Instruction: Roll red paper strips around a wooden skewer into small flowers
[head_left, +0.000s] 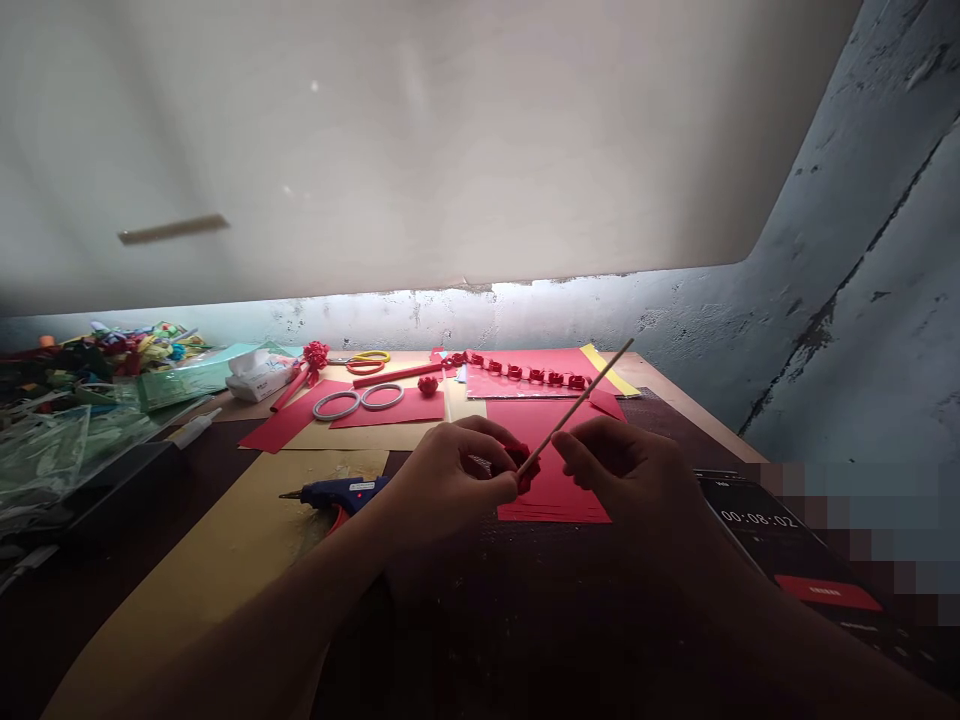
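My left hand (pixel 465 465) is closed around a small crumpled red paper piece (pixel 529 468), partly hidden by the fingers. A thin wooden stick (pixel 589 390) slants up and to the right from that red piece. Around the stick's lower half, my right hand (pixel 626 460) pinches with thumb and forefinger. Beneath both hands lie stacked red paper sheets (pixel 555 510). To the left of my left hand, a blue glue gun (pixel 337 493) rests on brown paper, a small red light showing on its body.
Rolls of tape (pixel 335 405), scissors (pixel 366 362), a red paper ball (pixel 427 387) and a row of red paper flowers (pixel 532 374) lie farther back. A tissue pack (pixel 261 378) stands left, near heaped scraps (pixel 150 350). A phone (pixel 780 540) showing a timer lies right.
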